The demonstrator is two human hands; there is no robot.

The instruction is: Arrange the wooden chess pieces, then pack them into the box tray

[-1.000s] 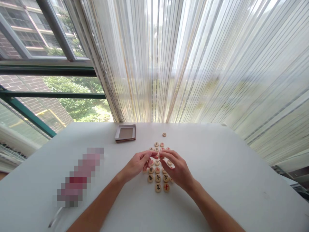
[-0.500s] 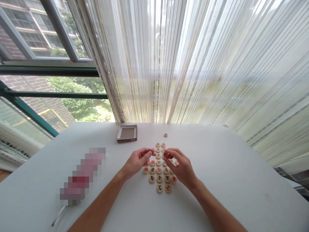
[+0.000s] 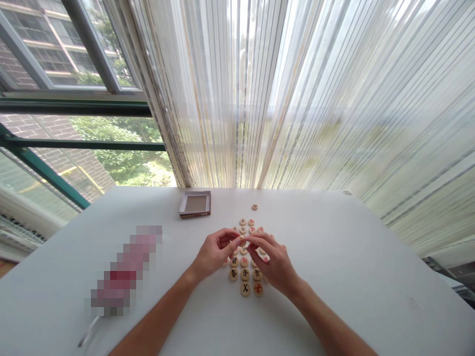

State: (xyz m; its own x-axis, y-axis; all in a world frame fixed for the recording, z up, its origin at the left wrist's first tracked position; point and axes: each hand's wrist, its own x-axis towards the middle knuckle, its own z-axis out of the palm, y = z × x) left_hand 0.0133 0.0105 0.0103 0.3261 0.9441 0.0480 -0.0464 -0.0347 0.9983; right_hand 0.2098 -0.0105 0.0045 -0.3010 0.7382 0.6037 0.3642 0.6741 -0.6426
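Note:
My left hand (image 3: 217, 252) is closed in a pinch over the middle of a group of round wooden xiangqi pieces. Facing it, my right hand (image 3: 272, 257) has its thumb and fingertips drawn together. Between the two sets of fingertips shows one xiangqi piece (image 3: 242, 241), its face partly covered. Below the hands lie rows of pieces with black and red characters, such as a black one (image 3: 245, 289) and a red one (image 3: 258, 289) nearest me. Part of the group is hidden under my fingers.
A shallow open box (image 3: 196, 203) stands at the back of the white table (image 3: 352, 277). One loose xiangqi piece (image 3: 255, 207) lies beyond the group. A pixelated pink object (image 3: 124, 272) is at the left. String curtains (image 3: 260, 99) hang behind the table.
My hands have come together over the pieces, the right one moving left, until their fingertips meet around one piece. More pieces show at the far right of the group.

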